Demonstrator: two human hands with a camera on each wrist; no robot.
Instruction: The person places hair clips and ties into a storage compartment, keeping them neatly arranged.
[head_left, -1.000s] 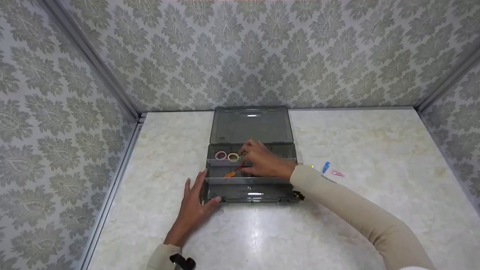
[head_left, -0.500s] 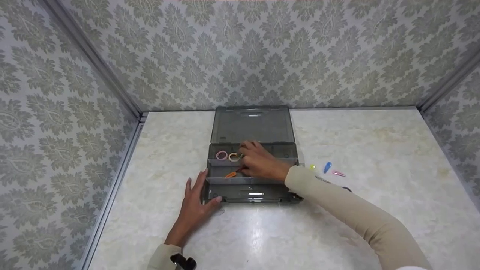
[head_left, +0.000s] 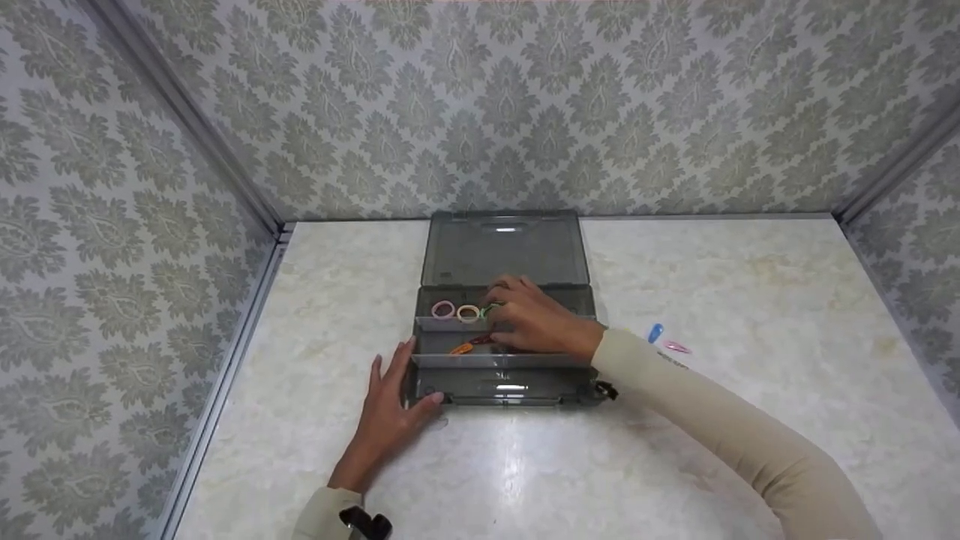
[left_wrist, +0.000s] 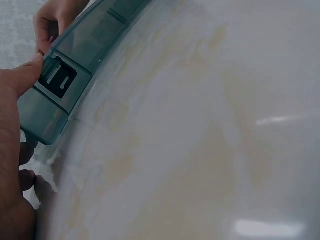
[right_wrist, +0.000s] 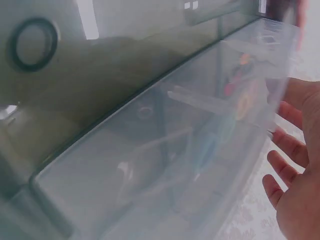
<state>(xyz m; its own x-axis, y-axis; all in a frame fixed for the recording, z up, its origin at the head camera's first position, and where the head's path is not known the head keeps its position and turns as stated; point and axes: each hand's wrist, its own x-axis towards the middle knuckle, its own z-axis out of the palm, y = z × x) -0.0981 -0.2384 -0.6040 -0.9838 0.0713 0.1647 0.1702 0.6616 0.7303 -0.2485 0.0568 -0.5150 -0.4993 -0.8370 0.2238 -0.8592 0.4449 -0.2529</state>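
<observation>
A dark translucent organizer box point(head_left: 504, 259) lies with its lid folded back. My left hand point(head_left: 394, 416) rests at its front-left corner, fingers stretched along the side and thumb on the front edge, beside the black latch point(left_wrist: 62, 80) in the left wrist view. My right hand point(head_left: 536, 319) reaches over the middle and back compartments, fingers spread and slightly bent, with nothing visible in them. Near its thumb lie a dark red hair clip point(head_left: 481, 340) and an orange hair clip point(head_left: 460, 349). A pink hair tie point(head_left: 434, 310), a cream one point(head_left: 459, 315) and a green one point(head_left: 489, 308) occupy the back compartment.
On the table point(head_left: 750, 300), right of the box, lie a blue hair clip point(head_left: 656, 332) and a pink hair clip point(head_left: 677, 346). Pale dividers point(head_left: 450, 361) separate the box's compartments. A patterned wall point(head_left: 506, 97) rises behind the table.
My right hand shifts slightly right, showing more of the dark red clip and the green hair tie. The sleeve now hides the yellow clip on the table. My left hand stays put.
</observation>
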